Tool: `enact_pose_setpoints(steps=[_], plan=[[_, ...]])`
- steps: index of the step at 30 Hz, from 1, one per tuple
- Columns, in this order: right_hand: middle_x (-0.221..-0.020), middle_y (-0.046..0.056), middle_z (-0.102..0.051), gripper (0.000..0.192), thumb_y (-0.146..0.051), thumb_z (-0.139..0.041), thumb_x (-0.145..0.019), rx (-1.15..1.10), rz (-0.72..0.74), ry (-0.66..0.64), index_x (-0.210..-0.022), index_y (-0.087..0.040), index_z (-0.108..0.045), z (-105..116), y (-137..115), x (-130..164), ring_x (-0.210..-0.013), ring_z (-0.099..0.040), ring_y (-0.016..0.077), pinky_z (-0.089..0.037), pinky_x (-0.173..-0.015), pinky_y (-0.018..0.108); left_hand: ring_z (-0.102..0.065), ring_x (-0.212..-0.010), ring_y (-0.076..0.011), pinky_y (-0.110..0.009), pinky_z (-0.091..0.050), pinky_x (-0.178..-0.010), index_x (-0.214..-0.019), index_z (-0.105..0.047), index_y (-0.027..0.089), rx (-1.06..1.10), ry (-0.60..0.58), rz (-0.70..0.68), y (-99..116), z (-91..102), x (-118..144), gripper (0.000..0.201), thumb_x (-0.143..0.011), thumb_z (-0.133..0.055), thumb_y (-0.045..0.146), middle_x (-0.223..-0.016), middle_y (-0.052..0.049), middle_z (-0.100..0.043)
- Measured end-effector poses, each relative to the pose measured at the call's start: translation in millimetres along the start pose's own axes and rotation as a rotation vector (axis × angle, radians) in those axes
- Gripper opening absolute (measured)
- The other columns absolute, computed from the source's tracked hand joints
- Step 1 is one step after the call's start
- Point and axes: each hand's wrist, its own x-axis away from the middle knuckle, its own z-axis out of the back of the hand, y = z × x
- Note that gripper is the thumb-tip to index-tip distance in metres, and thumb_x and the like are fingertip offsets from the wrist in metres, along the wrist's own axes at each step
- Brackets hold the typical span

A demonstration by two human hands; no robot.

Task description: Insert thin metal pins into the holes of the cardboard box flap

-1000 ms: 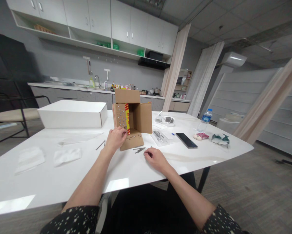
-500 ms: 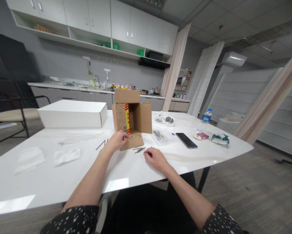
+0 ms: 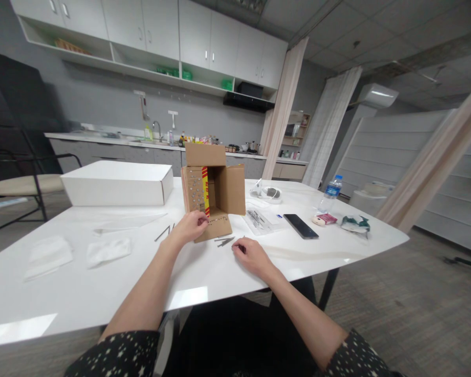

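Observation:
An open cardboard box (image 3: 235,189) stands upright on the white table, its flaps spread. Small round dots cover its left flap (image 3: 195,191), which carries a red and yellow strip. More dots run in a line across the lower flap (image 3: 218,230), which lies toward me. My left hand (image 3: 192,226) is at that lower flap's left edge, fingers bent and closed; whatever they pinch is too small to make out. My right hand (image 3: 251,255) rests on the table, curled closed, its contents hidden. Between my hands lie several thin metal tools (image 3: 225,241), seemingly tweezers among them.
A long white box (image 3: 117,183) stands at left behind crumpled white wipes (image 3: 108,252). Dark rods (image 3: 162,233) lie left of my left hand. To the right are a clear case (image 3: 259,222) of small tools, a phone (image 3: 300,226), a water bottle (image 3: 331,193) and a green-white packet (image 3: 355,225).
My left hand's fingers have shifted slightly over the lower flap's left edge. My right hand and the box stay in place.

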Motion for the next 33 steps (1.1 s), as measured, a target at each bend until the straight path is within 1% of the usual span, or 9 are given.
enact_pose_setpoints(steps=[3,7,10,12,14,18,24,29,33], plan=[[-0.081,0.003,-0.068,0.017,-0.015,-0.054,-0.084,0.0,-0.004,0.001,-0.083,-0.018,-0.07,-0.8,0.3,0.1,-0.073,-0.057,0.0152,-0.041,-0.068,0.025,-0.065,-0.082,-0.0185,-0.029,-0.051,-0.078,-0.09,-0.073,0.019,-0.029,0.013,0.001,-2.6,-1.4,-0.7,0.03,-0.078,-0.046,0.023,-0.091,-0.006,-0.071],[-0.081,0.003,-0.068,0.016,-0.015,-0.054,-0.084,-0.006,-0.005,0.0,-0.083,-0.018,-0.07,-0.8,-0.3,0.1,-0.072,-0.057,0.015,-0.041,-0.068,0.024,-0.065,-0.089,-0.0206,-0.032,-0.05,-0.083,-0.095,-0.072,0.021,-0.136,0.052,0.05,-4.4,-3.0,-0.5,0.031,-0.08,-0.045,0.019,-0.099,-0.007,-0.067],[-0.081,0.003,-0.068,0.017,-0.015,-0.054,-0.084,-0.007,-0.006,0.0,-0.083,-0.019,-0.07,-0.2,-0.6,0.0,-0.072,-0.057,0.0153,-0.041,-0.068,0.025,-0.064,-0.096,-0.0227,-0.034,-0.048,-0.086,-0.095,-0.072,0.022,-0.196,0.053,0.059,-2.3,-3.6,0.4,0.029,-0.08,-0.047,0.019,-0.102,-0.008,-0.066],[-0.081,0.003,-0.068,0.017,-0.015,-0.054,-0.084,-0.008,-0.008,-0.003,-0.083,-0.019,-0.07,0.2,-0.9,0.0,-0.072,-0.057,0.0156,-0.041,-0.068,0.025,-0.064,-0.095,-0.0228,-0.034,-0.048,-0.085,-0.095,-0.071,0.022,-0.206,0.048,0.048,1.2,-3.9,1.1,0.027,-0.081,-0.049,0.019,-0.101,-0.008,-0.066],[-0.08,0.003,-0.068,0.017,-0.015,-0.054,-0.084,-0.011,-0.008,-0.005,-0.083,-0.018,-0.07,0.3,-1.0,0.1,-0.072,-0.057,0.0156,-0.041,-0.068,0.025,-0.064,-0.091,-0.0218,-0.032,-0.048,-0.082,-0.094,-0.071,0.021,-0.205,0.021,0.018,6.4,-4.7,1.8,0.026,-0.081,-0.049,0.019,-0.099,-0.008,-0.066],[-0.08,0.003,-0.068,0.017,-0.015,-0.053,-0.084,-0.014,0.0,-0.001,-0.083,-0.018,-0.07,-0.4,-0.3,0.1,-0.072,-0.057,0.0152,-0.041,-0.068,0.025,-0.064,-0.084,-0.0204,-0.029,-0.047,-0.074,-0.086,-0.07,0.02,-0.186,-0.093,-0.091,21.2,-8.6,3.2,0.02,-0.08,-0.051,0.019,-0.09,-0.007,-0.069],[-0.08,0.003,-0.068,0.016,-0.015,-0.054,-0.084,-0.011,0.006,-0.001,-0.082,-0.018,-0.07,-0.5,0.4,0.0,-0.072,-0.057,0.0149,-0.041,-0.068,0.024,-0.063,-0.076,-0.0194,-0.027,-0.046,-0.07,-0.071,-0.068,0.02,-0.187,-0.154,-0.16,38.7,-21.6,6.4,0.019,-0.082,-0.052,0.021,-0.08,-0.006,-0.07],[-0.079,0.003,-0.068,0.016,-0.014,-0.054,-0.084,0.001,0.003,-0.003,-0.082,-0.018,-0.069,0.9,-1.9,-0.7,-0.072,-0.056,0.0148,-0.04,-0.068,0.024,-0.065,-0.08,-0.0208,-0.028,-0.046,-0.071,-0.073,-0.068,0.019,-0.209,-0.222,-0.109,36.7,-31.9,8.0,0.016,-0.081,-0.055,0.023,-0.085,-0.008,-0.071],[-0.08,0.003,-0.068,0.016,-0.014,-0.054,-0.084,-0.001,0.009,-0.005,-0.081,-0.018,-0.069,-0.3,-1.3,-0.8,-0.072,-0.057,0.0149,-0.04,-0.068,0.024,-0.065,-0.086,-0.0217,-0.028,-0.046,-0.074,-0.078,-0.068,0.019,-0.217,-0.255,-0.077,36.4,-32.5,8.1,0.014,-0.082,-0.055,0.021,-0.09,-0.008,-0.072]])
